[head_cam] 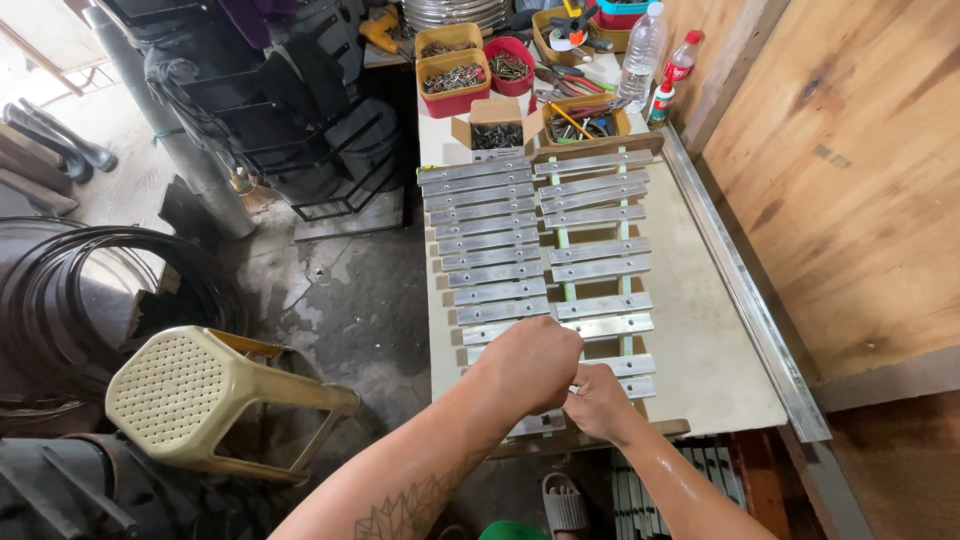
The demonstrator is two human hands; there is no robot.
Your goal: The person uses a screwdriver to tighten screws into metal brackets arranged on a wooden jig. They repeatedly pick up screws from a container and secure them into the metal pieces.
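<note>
Head view: left hand (533, 362) and right hand (598, 400) touching, both fisted over the near metal bars (545, 255) at 6 o'clock of the table (700, 340), grip contents unclear, screw box (496, 128) at 12, plastic stool (195, 400) at 9.

Bars: I see metal bars (535, 240) in two columns on the table (700, 340).
Far end: cardboard box (495, 125), trays behind it.
Left: stool (200, 400) on floor.
Right: bottles (655, 50) by wall.
</note>
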